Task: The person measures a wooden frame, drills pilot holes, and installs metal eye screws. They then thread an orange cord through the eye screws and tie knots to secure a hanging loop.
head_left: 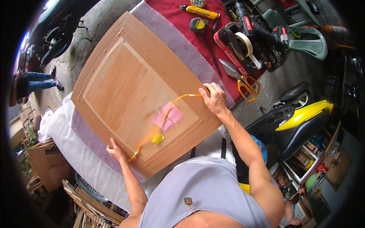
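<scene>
A large picture frame (114, 72) lies back side up in front of me, its edges sealed with brown tape round a wooden backing board. A yellow-orange hanging cord (153, 131) runs slackly across the lower part of the back. Beside the cord are pink paper notes (173, 112) and a small yellow note (157, 138). My left hand (117, 152) grips the near left edge, close to one cord end. With my right hand (215, 99) I hold the right edge by the other cord end. The fingers under the frame are hidden.
Bubble wrap (68, 131) and a red cloth (190, 34) cover the table. At the far right lie orange-handled scissors (243, 81), a tape measure (199, 25), a utility knife (201, 12) and a tool tray (228, 45) with a drill (247, 22). A yellow-black motorbike (304, 117) stands right.
</scene>
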`<state>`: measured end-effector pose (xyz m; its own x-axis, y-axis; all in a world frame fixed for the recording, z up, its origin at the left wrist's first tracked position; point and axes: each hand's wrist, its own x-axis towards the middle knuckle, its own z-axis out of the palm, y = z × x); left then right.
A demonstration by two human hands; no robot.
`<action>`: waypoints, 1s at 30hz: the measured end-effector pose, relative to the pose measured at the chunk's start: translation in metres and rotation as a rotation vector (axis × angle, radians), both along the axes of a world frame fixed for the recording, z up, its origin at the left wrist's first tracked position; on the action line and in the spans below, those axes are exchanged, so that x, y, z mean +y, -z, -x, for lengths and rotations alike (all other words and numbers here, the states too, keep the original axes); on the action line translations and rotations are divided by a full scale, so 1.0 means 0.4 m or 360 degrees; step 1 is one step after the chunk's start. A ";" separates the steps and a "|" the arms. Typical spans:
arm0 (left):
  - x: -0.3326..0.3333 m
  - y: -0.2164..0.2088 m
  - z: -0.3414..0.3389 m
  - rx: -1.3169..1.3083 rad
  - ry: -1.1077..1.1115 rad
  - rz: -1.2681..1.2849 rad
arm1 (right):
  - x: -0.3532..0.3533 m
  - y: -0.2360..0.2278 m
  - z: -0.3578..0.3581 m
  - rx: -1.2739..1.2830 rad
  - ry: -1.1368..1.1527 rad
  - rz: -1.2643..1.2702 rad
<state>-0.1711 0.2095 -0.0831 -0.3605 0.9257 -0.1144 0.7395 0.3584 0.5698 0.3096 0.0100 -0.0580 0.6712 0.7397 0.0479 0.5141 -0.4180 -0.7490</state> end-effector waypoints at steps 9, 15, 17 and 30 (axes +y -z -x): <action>0.029 0.042 0.091 -0.0693 0.0021 0.0079 | 0.000 0.009 -0.012 0.0288 0.0068 -0.0033; 0.039 0.054 0.122 -0.0646 0.0053 0.0092 | -0.013 0.006 -0.027 0.0557 0.0033 0.0034; 0.036 0.046 0.129 -0.0410 0.0078 0.0164 | -0.016 0.013 -0.034 0.0483 -0.0018 -0.0015; -0.676 -0.062 -0.246 0.0414 -0.0754 -0.0026 | -0.387 -0.008 -0.111 0.0520 0.0272 0.0019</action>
